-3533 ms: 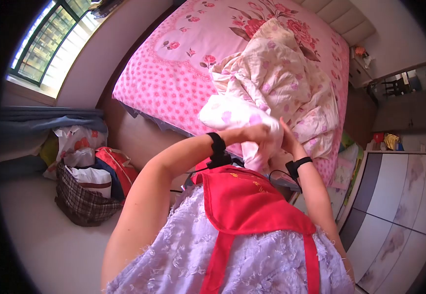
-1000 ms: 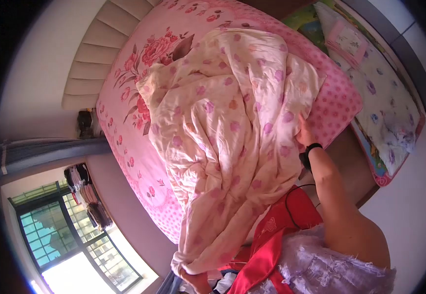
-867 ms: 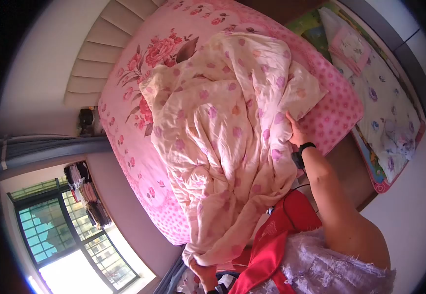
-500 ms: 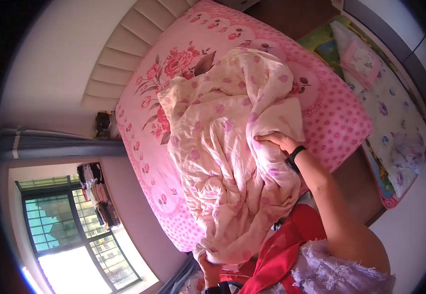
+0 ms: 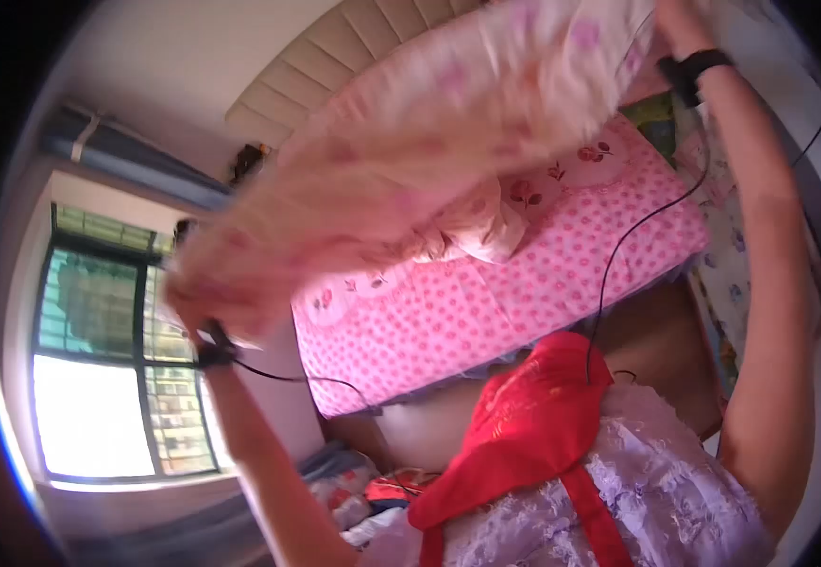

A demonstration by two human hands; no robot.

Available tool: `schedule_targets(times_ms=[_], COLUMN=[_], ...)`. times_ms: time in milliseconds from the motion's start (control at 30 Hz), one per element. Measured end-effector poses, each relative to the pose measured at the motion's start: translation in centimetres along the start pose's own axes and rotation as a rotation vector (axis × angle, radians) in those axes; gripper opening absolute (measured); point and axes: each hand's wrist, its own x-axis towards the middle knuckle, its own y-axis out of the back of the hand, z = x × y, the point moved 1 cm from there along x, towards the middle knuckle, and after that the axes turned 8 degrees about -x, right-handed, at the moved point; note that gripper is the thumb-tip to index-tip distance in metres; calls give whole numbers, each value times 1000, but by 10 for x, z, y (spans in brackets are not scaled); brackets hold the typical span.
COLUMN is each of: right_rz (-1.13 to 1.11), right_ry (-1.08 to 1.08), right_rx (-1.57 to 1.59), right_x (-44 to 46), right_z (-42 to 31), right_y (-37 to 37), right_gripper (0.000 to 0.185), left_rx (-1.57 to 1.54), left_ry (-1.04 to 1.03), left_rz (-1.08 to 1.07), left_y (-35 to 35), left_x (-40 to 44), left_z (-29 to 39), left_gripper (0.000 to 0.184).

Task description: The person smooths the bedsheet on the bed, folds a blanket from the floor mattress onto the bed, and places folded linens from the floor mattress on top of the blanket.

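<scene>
A cream quilt (image 5: 410, 142) with purple flower prints is stretched in the air above the bed, blurred by motion. My left hand (image 5: 188, 304) is closed on its lower left corner, near the window side. High at the upper right, my right hand (image 5: 683, 28) grips the opposite corner, partly cut off by the frame edge. Both wrists wear black bands with cables. Part of the quilt still rests in folds on the pink flowered bedsheet (image 5: 505, 312).
The padded headboard (image 5: 335, 57) stands behind the bed. At left is a barred window (image 5: 99, 350) with a blue curtain (image 5: 136, 161). A floral floor mat (image 5: 727, 255) lies to the right of the bed. Bundled fabric (image 5: 340, 496) sits at lower left.
Both hands have risen and spread apart, lifting the quilt off the bed. It lay crumpled on the sheet before; now it spans the air between my hands.
</scene>
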Motion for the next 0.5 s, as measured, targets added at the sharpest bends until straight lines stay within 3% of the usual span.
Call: schedule_targets(times_ms=[100, 300, 467, 500], right_rz=[132, 243, 187, 171], right_ry=[51, 63, -22, -42], right_rx=[5, 25, 109, 133], right_x=[-1, -100, -187, -205], right_z=[-59, -145, -176, -178], right_y=[103, 262, 320, 328], right_gripper=[34, 33, 33, 33], left_rx=[77, 181, 209, 179], left_ry=[-42, -9, 251, 231], left_rz=[168, 381, 447, 371], left_y=[104, 273, 320, 324], left_x=[27, -37, -128, -160], left_z=[5, 39, 110, 57], left_gripper=[26, 27, 37, 32])
